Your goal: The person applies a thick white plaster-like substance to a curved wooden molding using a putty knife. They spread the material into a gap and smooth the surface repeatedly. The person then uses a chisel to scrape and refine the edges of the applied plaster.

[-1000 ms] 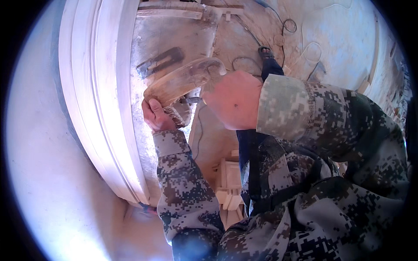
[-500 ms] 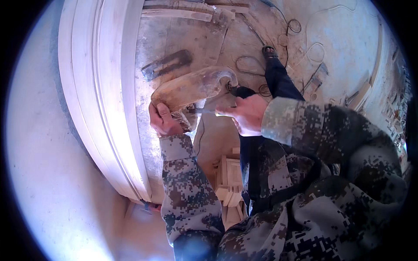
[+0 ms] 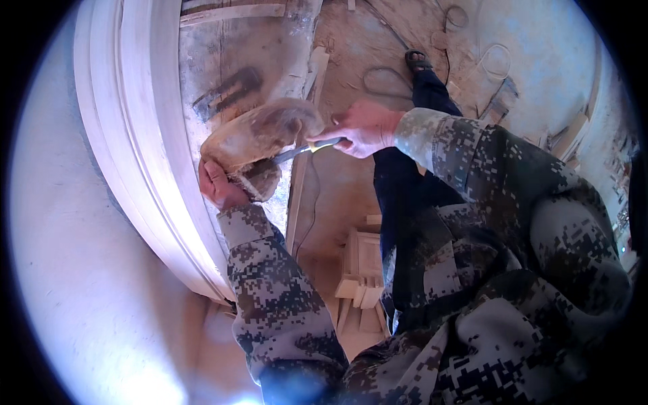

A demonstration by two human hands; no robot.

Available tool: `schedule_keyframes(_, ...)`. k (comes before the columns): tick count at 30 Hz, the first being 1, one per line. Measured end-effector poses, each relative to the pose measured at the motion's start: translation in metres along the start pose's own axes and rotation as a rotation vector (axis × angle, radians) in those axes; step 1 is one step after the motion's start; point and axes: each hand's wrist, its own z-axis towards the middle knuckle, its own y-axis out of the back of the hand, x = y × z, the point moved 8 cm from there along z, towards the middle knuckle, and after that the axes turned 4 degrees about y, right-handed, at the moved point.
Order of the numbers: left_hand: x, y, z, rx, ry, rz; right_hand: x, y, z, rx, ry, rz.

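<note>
A curved, brown wooden piece (image 3: 260,128) lies tilted on the bench in front of me. Its lower left end is gripped by my left hand (image 3: 221,186), thumb on top and the other fingers mostly hidden. My right hand (image 3: 364,128) is closed around the yellow-and-dark handle of a slim metal hand tool (image 3: 291,154), perhaps a file or chisel. The tool's far end reaches the hollow underside of the wood, near my left hand. Its tip is hard to make out there.
A dark slotted block (image 3: 228,92) lies on the dusty bench (image 3: 270,50) behind the wood. Long pale boards (image 3: 138,115) run along the left. Below the bench sit stacked wooden parts (image 3: 364,263); a cable (image 3: 388,81) loops across the floor near my foot (image 3: 418,61).
The wood and my left hand appear farther left in view, as does the bench. My right hand has moved up and left, and more of the tool's yellow-and-dark handle shows.
</note>
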Motion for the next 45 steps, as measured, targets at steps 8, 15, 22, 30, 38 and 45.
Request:
schedule_keyframes(8, 0.010, 0.004, 0.003, 0.021, 0.117, -0.160, 0.036, 0.005, -0.004, -0.040, 0.045, -0.111)
schedule_keyframes(15, 0.018, 0.007, 0.011, 0.026, 0.061, -0.138, 0.078, 0.044, -0.008, 0.125, -0.107, -0.181)
schedule_keyframes(22, 0.010, 0.002, 0.012, 0.023, -0.001, -0.028, 0.084, 0.074, -0.001, 0.159, -0.129, -0.219)
schedule_keyframes(30, 0.012, -0.005, 0.011, -0.025, 0.007, -0.035, 0.104, 0.077, -0.004, 0.057, -0.230, -0.244)
schedule_keyframes(38, -0.013, -0.012, -0.004, -0.091, 0.031, 0.189, 0.122, 0.059, -0.014, 0.212, -0.435, -0.138)
schedule_keyframes(45, -0.010, -0.012, -0.008, -0.065, 0.007, 0.113, 0.099, 0.015, -0.010, 0.216, -0.417, -0.015)
